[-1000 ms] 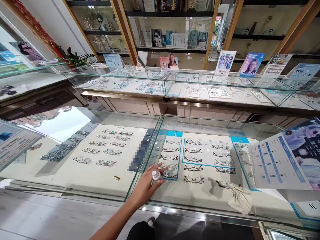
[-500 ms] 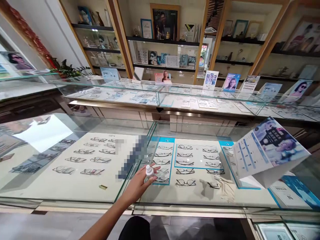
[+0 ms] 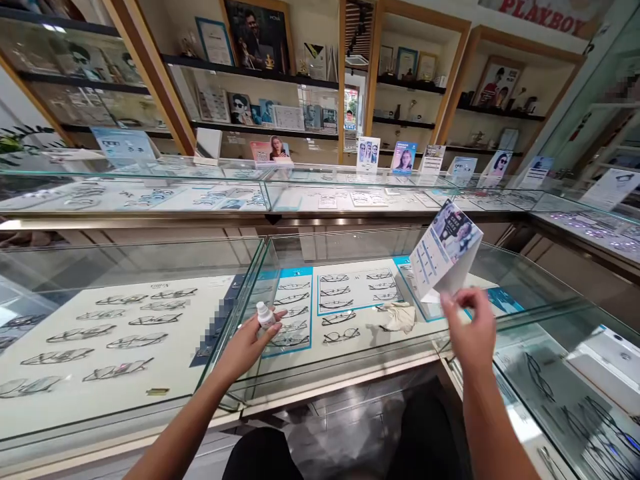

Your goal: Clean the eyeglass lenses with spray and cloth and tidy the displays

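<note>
The right hand has come into view, raised with its fingers curled, well apart from the left hand; in both earlier pictures only the left one showed. The view has swung rightward, so the card now shows just beyond the right hand, whose fingertips overlap its lower edge; whether they touch is unclear. Right of that hand, much more of the side case shows, with dark glasses inside. The PLAYBOY sign has appeared high beyond it, and two legs now show between the hands.
</note>
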Motion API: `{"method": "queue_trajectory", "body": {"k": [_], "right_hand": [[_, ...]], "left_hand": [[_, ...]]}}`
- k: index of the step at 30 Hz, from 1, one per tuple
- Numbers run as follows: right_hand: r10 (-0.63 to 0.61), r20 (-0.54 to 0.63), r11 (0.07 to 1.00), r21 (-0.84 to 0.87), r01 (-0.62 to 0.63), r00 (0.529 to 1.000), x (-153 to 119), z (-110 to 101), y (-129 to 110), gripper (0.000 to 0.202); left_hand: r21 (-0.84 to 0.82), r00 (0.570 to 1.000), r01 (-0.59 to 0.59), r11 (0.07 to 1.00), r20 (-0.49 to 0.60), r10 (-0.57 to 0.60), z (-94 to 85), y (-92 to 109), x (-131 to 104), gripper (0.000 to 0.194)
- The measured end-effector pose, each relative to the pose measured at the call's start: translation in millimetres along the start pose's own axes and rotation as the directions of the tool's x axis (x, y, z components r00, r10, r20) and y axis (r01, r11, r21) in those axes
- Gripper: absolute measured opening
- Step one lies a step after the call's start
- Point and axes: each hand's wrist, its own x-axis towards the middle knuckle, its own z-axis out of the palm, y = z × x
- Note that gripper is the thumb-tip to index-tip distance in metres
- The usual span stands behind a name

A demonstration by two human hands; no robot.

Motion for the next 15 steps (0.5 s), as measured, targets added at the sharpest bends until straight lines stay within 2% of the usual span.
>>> {"method": "queue_trajectory", "body": {"k": [1,2,3,5,7,10,12,15], "right_hand": [[-0.006,-0.223,0.997,-0.072,-0.010,0.975,36.8,-2.7,5.0,0.044],[-0.009,-0.283,0.993,-0.117,-0.025,0.959,69.2,-1.2,11.3,0.059],[0.001,-0.292,0.987,-0.152,-0.047,0.956,95.6,3.8,18.2,0.068],[0.069,-0.239,0.966,-0.227,-0.125,0.969,129.0,19.3,31.8,0.077],[0.145,-0.192,0.938,-0.285,-0.196,0.971,140.7,33.7,41.3,0.073],[0.191,-0.184,0.894,-0.373,-0.249,0.964,139.8,40.5,45.2,0.049],[0.179,-0.198,0.879,-0.408,-0.248,0.964,139.0,34.5,42.1,0.040],[0.124,-0.241,0.868,-0.444,-0.223,0.963,143.8,13.8,32.4,0.036]], "left_hand": [[0.005,1.000,0.000,1.000,-0.005,0.000,-0.2,0.8,0.3,0.064],[0.008,1.000,0.001,1.000,-0.011,-0.001,-0.4,1.6,0.5,0.065],[0.009,1.000,0.000,1.000,-0.015,0.000,-0.7,2.4,0.6,0.066],[0.007,1.000,0.002,1.000,-0.017,-0.002,-1.3,3.6,0.5,0.069],[0.002,1.000,0.015,1.000,-0.015,-0.015,-1.6,4.6,0.2,0.071],[-0.005,0.999,0.049,0.999,0.004,-0.049,-1.6,5.8,-0.2,0.075],[-0.002,0.998,0.067,0.998,0.022,-0.067,-1.7,6.6,-0.1,0.076],[0.009,0.996,0.083,0.997,0.042,-0.083,-1.9,7.9,0.7,0.078]]}}
